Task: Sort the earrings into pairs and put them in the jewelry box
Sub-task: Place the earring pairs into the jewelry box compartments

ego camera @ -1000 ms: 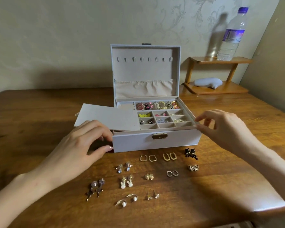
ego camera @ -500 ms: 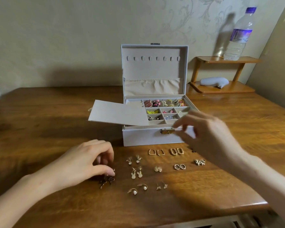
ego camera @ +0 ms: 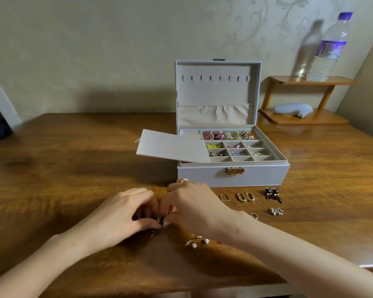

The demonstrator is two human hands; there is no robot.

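The purple label on the water bottle (ego camera: 329, 48) is too blurred to read.

A beige wall (ego camera: 95, 50), faint scrollwork showing at its upper right, is rising behind a brown wooden table (ego camera: 73, 160). A small two-tier wooden shelf (ego camera: 340, 82) is standing at the table's far right, carrying a clear water bottle (ego camera: 326, 54) on top and a pale grey object (ego camera: 293, 109) below. The bottle is casting a shadow on the wall.

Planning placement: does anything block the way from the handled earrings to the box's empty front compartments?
Nothing visible between the earrings and jewelry box; the loose panel covers only its left, front compartments lie uncovered.
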